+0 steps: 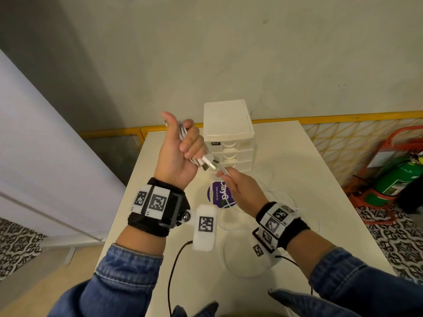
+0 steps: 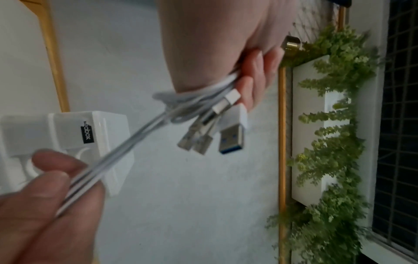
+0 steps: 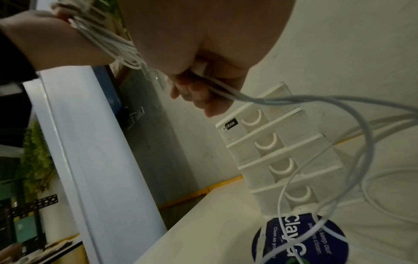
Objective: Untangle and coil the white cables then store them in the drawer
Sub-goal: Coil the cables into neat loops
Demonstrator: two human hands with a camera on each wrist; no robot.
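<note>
Denim sleeves frame the head view: the left hand (image 1: 180, 154) grips a white cable bundle (image 1: 186, 143) above the counter (image 1: 297, 179), before the closed, frosted drawer unit (image 1: 229, 131); its contents are hidden. Left wrist view: USB plugs (image 2: 230, 135) dangle, blurred. Right wrist view: the right hand (image 3: 203, 92) fingers pinch loose strands (image 3: 339, 100).

On your white worktop (image 1: 286, 156) lies a round blue sticker (image 1: 220, 195), while off to your right a green fire extinguisher (image 1: 398, 177) stands in a red frame by the yellow mesh fence (image 1: 343, 138).
</note>
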